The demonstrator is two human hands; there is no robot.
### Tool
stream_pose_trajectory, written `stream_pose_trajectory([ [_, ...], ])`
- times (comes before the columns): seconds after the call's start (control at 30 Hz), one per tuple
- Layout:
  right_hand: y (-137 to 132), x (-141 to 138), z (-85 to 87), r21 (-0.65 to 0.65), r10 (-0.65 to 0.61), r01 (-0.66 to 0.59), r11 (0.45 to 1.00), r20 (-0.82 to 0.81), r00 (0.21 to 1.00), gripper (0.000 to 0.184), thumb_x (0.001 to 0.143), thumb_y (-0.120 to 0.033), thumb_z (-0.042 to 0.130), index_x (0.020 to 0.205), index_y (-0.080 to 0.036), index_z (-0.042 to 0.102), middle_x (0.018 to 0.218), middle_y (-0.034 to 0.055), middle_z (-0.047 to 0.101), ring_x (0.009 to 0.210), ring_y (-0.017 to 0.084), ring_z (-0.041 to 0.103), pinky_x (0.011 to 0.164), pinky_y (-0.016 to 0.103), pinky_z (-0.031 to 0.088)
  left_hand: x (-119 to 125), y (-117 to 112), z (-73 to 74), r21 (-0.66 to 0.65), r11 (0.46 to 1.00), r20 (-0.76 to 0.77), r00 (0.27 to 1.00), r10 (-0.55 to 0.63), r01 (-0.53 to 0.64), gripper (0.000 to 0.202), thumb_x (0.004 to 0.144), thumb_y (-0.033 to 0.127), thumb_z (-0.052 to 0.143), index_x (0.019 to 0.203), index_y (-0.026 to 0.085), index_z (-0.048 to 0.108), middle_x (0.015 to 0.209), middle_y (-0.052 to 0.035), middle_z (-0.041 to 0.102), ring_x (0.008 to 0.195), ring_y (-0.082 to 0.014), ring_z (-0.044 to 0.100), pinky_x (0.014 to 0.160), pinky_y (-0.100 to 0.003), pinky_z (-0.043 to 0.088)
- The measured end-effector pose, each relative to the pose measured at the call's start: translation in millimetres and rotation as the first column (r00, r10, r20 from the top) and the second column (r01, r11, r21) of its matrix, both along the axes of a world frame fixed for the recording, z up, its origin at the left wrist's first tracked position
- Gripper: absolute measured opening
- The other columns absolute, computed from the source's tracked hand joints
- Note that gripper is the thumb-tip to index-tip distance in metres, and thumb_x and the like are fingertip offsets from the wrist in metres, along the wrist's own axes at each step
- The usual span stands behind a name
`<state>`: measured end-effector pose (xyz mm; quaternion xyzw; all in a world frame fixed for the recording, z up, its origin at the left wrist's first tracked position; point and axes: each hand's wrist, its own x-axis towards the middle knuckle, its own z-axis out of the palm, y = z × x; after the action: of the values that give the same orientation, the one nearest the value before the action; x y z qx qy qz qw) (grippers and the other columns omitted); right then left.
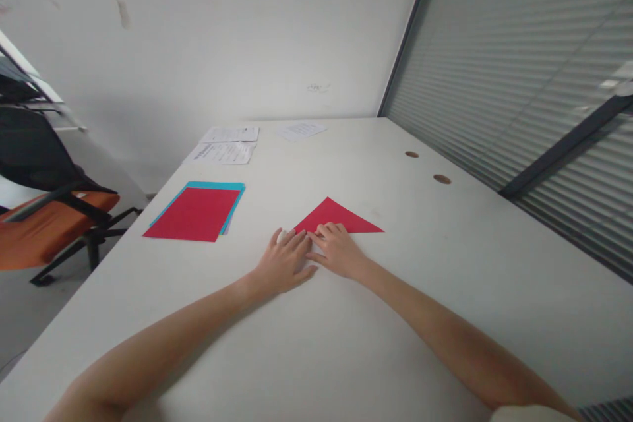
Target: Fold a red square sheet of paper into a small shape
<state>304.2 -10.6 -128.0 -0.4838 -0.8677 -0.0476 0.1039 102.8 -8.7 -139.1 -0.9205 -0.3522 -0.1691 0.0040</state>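
Note:
A red sheet of paper (329, 212), folded into a triangle, lies flat on the white table with its peak pointing away from me. My left hand (287, 260) rests over its left corner, fingers stretched out and thumb apart, hiding that corner. A small white thing (281, 236) shows between the fingers of this hand; I cannot make out what it is. My right hand (339, 249) lies on the near folded edge, its fingers spread and touching the paper. The fingertips of both hands almost meet at that edge.
Left of my hands lies a stack of coloured paper, a red sheet (192, 214) over a blue sheet (215, 184). Printed papers (225, 151) lie farther back on the table (316, 349). Two cable holes (442, 179) sit near the right edge, beside window blinds (494, 79). An orange chair (59, 224) stands left.

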Motion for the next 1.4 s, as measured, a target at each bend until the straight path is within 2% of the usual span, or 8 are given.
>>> stream_pose_trajectory([
  [0.17, -0.5, 0.1, -1.0, -0.01, -0.005, 0.005, 1.0, -0.007, 1.0, 0.065, 0.094, -0.063, 0.037, 0.132, -0.016, 0.06, 0.112, 0.0155, 0.064, 0.103, 0.029, 0.052, 0.089, 0.042, 0.036, 0.0, -3.8, 2.1, 0.03, 0.999, 0.009, 0.999, 0.038, -0.038, 0.052, 0.092, 0.047, 0.049, 0.134, 0.017, 0.054, 0.14, -0.0153, 0.056, 0.131, -0.0332, 0.05, 0.114, -0.057, 0.029],
  [0.33, -1.5, -1.0, -1.9, -0.002, -0.013, 0.013, 1.0, -0.003, 1.0, 0.057, 0.096, -0.057, 0.041, 0.131, -0.017, 0.06, 0.117, 0.0157, 0.063, 0.104, 0.029, 0.051, 0.089, 0.043, 0.036, -1.1, -4.5, 5.1, 0.017, 0.999, 0.006, 0.999, -0.049, 0.049, 0.044, 0.094, 0.044, 0.047, 0.127, 0.016, 0.057, 0.134, -0.0142, 0.06, 0.125, -0.0284, 0.054, 0.111, -0.047, 0.037],
  [0.57, -3.2, -1.1, -2.3, -0.005, -0.014, 0.014, 1.0, -0.043, 0.999, 0.058, 0.096, -0.059, 0.038, 0.131, -0.017, 0.06, 0.113, 0.0152, 0.063, 0.104, 0.029, 0.051, 0.089, 0.042, 0.036, -0.4, -4.3, 4.4, 0.001, 1.0, -0.009, 1.0, -0.016, 0.016, 0.045, 0.093, 0.046, 0.048, 0.126, 0.016, 0.056, 0.137, -0.016, 0.057, 0.125, -0.0301, 0.053, 0.105, -0.047, 0.042],
  [0.77, -4.1, 0.4, -2.8, 0.001, -0.017, 0.017, 1.0, -0.061, 0.998, 0.063, 0.096, -0.061, 0.034, 0.131, -0.015, 0.059, 0.114, 0.0157, 0.063, 0.105, 0.028, 0.052, 0.092, 0.042, 0.036, 1.6, -6.4, 3.5, 0.065, 0.995, -0.015, 0.997, 0.078, -0.077, 0.047, 0.091, 0.051, 0.05, 0.125, 0.019, 0.058, 0.133, -0.0153, 0.06, 0.124, -0.0309, 0.054, 0.105, -0.049, 0.04],
  [1.07, -3.4, 0.9, -4.7, 0.029, -0.026, 0.026, 0.999, -0.015, 1.0, 0.063, 0.096, -0.061, 0.034, 0.129, -0.014, 0.06, 0.115, 0.0148, 0.062, 0.104, 0.029, 0.05, 0.092, 0.043, 0.036, -5.3, -0.4, 5.6, 0.209, 0.932, -0.125, 0.938, 0.325, -0.295, 0.065, 0.09, 0.055, 0.05, 0.124, 0.002, 0.062, 0.12, -0.0251, 0.067, 0.114, -0.0398, 0.06, 0.112, -0.061, 0.029],
  [1.13, -3.6, 0.5, -4.5, 0.032, -0.028, 0.028, 0.999, -0.017, 0.999, 0.064, 0.096, -0.061, 0.033, 0.129, -0.014, 0.06, 0.115, 0.015, 0.062, 0.104, 0.029, 0.05, 0.091, 0.043, 0.036, -8.5, 4.3, 5.4, 0.208, 0.951, -0.095, 0.963, 0.254, -0.23, 0.056, 0.092, 0.049, 0.052, 0.125, 0.005, 0.062, 0.124, -0.0235, 0.065, 0.119, -0.0382, 0.058, 0.113, -0.06, 0.03],
  [1.27, -4.4, 0.2, -4.9, 0.03, -0.027, 0.028, 0.999, -0.035, 0.999, 0.063, 0.097, -0.06, 0.034, 0.132, -0.014, 0.059, 0.114, 0.015, 0.062, 0.104, 0.029, 0.05, 0.091, 0.044, 0.036, -10.2, 11.0, 4.1, 0.099, 0.994, -0.047, 0.998, -0.049, 0.053, 0.04, 0.096, 0.038, 0.048, 0.127, 0.014, 0.058, 0.134, -0.0155, 0.061, 0.125, -0.0265, 0.056, 0.11, -0.045, 0.04],
  [1.4, -4.7, -0.2, -5.9, 0.036, -0.028, 0.031, 0.999, -0.075, 0.997, 0.06, 0.096, -0.058, 0.038, 0.131, -0.015, 0.06, 0.116, 0.0152, 0.062, 0.105, 0.029, 0.049, 0.092, 0.044, 0.037, -8.5, 11.5, 5.3, 0.013, 0.998, -0.034, 0.998, -0.06, 0.061, 0.041, 0.096, 0.042, 0.049, 0.124, 0.014, 0.057, 0.134, -0.0157, 0.061, 0.12, -0.0267, 0.059, 0.107, -0.046, 0.043],
])
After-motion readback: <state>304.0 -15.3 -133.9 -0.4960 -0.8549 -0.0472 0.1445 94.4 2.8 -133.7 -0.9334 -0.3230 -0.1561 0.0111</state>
